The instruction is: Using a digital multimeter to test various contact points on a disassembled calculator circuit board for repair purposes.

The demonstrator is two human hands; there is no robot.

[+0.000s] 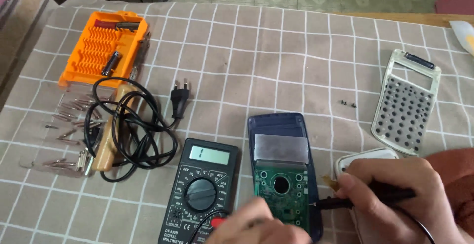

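Observation:
My right hand grips a black probe whose tip touches the right edge of a green circuit board. The board lies in an opened dark blue calculator shell with a silver screen panel. My left hand sits blurred at the bottom edge, holding a red probe over the board's lower left. A black digital multimeter with a round dial lies just left of the board, its leads running to the hands.
A wooden-handled soldering iron with a coiled black cord and plug lies at left. An orange bit holder and clear tray of bits sit behind it. A white calculator front cover and two screws lie at right.

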